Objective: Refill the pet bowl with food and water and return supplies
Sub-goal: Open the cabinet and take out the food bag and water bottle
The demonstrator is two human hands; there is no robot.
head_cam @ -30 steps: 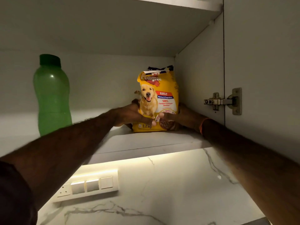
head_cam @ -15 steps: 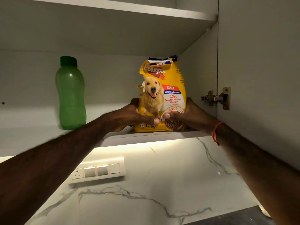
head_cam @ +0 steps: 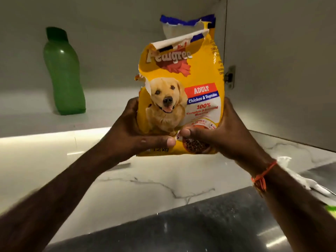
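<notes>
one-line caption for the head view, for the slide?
Both hands, left hand and right hand, grip an opened dog food bag in front of the cabinet shelf; a green bottle stands there.

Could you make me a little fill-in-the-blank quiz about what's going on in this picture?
1. The yellow plastic dog-food bag is held by ____ hands.
2. The torn top of the bag is ____, not sealed.
3. The tall translucent bottle standing on the white cupboard shelf is coloured ____.
4. The orange thread band is tied round the ____ wrist.

Missing words: two; open; green; right
</notes>
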